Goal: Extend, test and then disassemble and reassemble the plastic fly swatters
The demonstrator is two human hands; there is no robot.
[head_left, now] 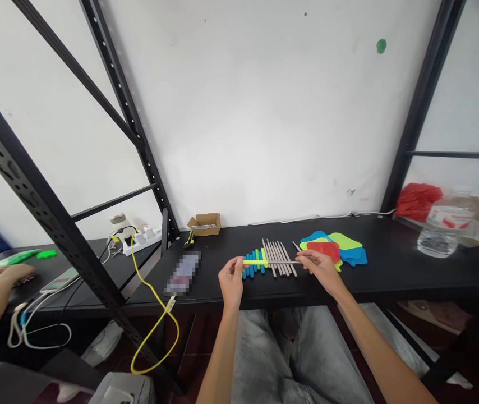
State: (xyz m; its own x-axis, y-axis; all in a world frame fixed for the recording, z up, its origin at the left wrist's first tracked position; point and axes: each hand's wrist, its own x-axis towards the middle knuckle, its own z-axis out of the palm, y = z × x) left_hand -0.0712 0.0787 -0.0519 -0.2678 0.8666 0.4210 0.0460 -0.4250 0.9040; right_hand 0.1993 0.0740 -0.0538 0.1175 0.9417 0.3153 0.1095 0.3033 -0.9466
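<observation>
My left hand (pixel 231 279) pinches a bright yellow tube (pixel 255 262) by its left end. In my right hand (pixel 320 268) is the far end of a thin grey rod (pixel 284 262), level with the tube. Rod and tube meet end to end; whether the rod sits inside the tube I cannot tell. Behind and below them on the black table lie several short blue tubes (pixel 248 273), with green and yellow ones beside them. Several loose grey rods (pixel 282 251) lie side by side to the right. Flat blue, yellow-green and red cut-out shapes (pixel 351 241) are piled beyond my right hand.
A blurred phone (pixel 184 272) with a yellow cable (pixel 177 331) lies left, near a small open cardboard box (pixel 206 224) and a box cutter (pixel 189 240). A water bottle (pixel 445 227) and red bag (pixel 419 201) stand right. Another person's hand (pixel 17 273) is far left, past the rack post (pixel 54 202).
</observation>
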